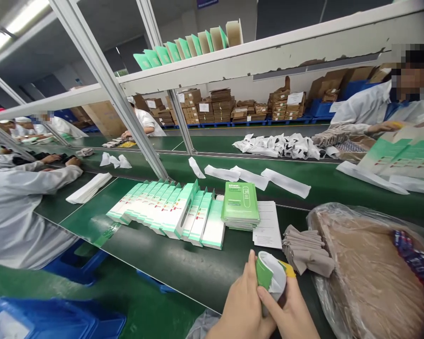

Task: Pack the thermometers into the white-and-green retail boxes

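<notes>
Both of my hands are together low in the view, wrapped round a curled green-and-white packet [268,275]. My left hand [245,301] holds its left side, and my right hand [291,306] grips the right side, with a yellow bit showing at its fingertips. Just beyond lie a stack of green packets [240,205], white printed sheets [267,225] and a pile of grey-beige cloth pieces [307,249]. A row of green-and-white boxes [162,207] leans together to the left of the stack.
A plastic-lined carton [367,268] stands at the right. White strips [250,178] lie on the green belt [155,162] behind. A metal post [109,89] and shelf [268,54] cross the view. People work at left and far right. A blue bin [56,315] is at lower left.
</notes>
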The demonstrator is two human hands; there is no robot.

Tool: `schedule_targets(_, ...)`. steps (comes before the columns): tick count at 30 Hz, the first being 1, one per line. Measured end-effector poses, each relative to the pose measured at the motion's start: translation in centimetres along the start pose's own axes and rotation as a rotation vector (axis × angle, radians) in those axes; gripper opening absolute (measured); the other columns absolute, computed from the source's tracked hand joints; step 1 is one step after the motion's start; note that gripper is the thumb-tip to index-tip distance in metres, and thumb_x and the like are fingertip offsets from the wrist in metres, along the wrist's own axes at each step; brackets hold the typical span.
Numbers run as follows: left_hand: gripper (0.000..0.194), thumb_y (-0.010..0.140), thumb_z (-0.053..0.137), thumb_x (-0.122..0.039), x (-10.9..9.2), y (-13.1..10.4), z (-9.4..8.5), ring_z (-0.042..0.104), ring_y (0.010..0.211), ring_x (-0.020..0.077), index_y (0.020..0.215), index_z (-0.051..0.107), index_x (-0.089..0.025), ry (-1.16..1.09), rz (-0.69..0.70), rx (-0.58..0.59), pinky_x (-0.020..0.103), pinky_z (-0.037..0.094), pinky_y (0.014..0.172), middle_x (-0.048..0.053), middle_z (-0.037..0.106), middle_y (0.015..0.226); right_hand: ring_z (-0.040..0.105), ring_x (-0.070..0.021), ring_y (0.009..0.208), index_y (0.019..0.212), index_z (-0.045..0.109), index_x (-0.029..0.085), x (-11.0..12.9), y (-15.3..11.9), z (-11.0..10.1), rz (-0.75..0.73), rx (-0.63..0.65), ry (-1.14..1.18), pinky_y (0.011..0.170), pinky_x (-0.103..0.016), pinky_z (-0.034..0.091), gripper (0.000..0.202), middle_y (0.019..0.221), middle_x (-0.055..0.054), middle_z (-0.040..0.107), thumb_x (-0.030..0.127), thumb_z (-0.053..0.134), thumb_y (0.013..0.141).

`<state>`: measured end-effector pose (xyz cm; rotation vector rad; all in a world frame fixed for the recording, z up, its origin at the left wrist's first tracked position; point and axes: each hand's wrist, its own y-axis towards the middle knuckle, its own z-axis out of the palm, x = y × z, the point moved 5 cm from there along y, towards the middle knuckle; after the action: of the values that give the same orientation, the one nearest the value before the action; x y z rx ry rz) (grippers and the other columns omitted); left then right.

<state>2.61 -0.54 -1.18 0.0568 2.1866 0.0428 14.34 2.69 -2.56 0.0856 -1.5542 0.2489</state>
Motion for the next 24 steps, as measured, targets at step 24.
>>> schedule_targets(24,0.054,0.075,0.064,-0.061,1.8,-4.1,-14.8,0.058,0.095,0.0302,0.114,0.065,-0.022,-0.038,0.02,0.205,0.042,0.05,0.088,0.011,0.063,0.107,0.068,-0.0406,0.107,0.108,0.063,0.021,0.0,-0.7,-3.8,0.283,-0.199,0.589,0.088,-0.052,0.058,0.051,0.111,-0.019,0.074,0.047,0.081,0.068)
